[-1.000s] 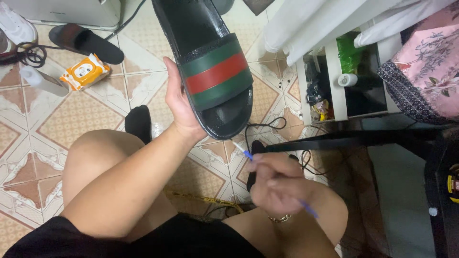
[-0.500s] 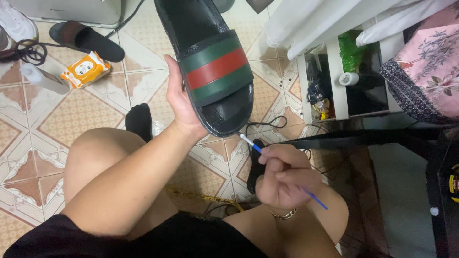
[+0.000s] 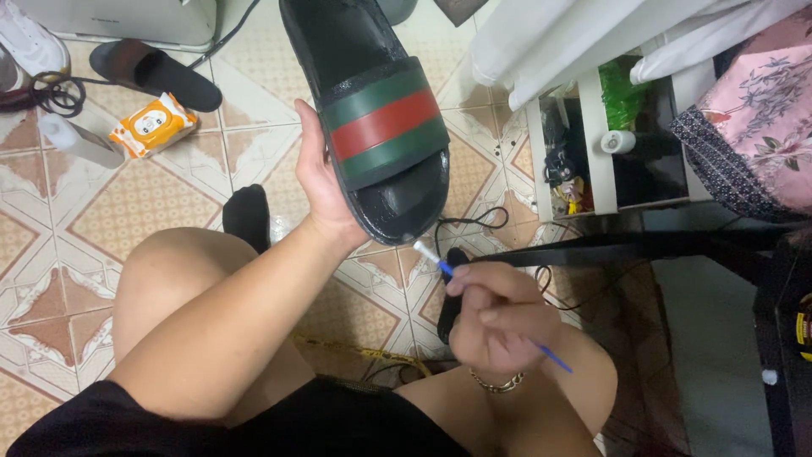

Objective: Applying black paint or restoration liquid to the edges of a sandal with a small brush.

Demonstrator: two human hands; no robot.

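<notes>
Here the left hand (image 3: 326, 190) grasps a black slide sandal (image 3: 372, 118), right hand (image 3: 499, 326) pinching a blue swab (image 3: 448, 271), its tail seemingly hidden.

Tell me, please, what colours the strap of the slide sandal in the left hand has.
Green with a red stripe, on the black slide sandal, held by the left hand; head view.

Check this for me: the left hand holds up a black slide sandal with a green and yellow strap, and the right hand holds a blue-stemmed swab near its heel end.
Wrong on one point: the strap of the sandal is green and red, not green and yellow, as the head view shows. The rest stands: the left hand holds it up, and the right hand holds the blue-stemmed swab near its lower end.
</notes>
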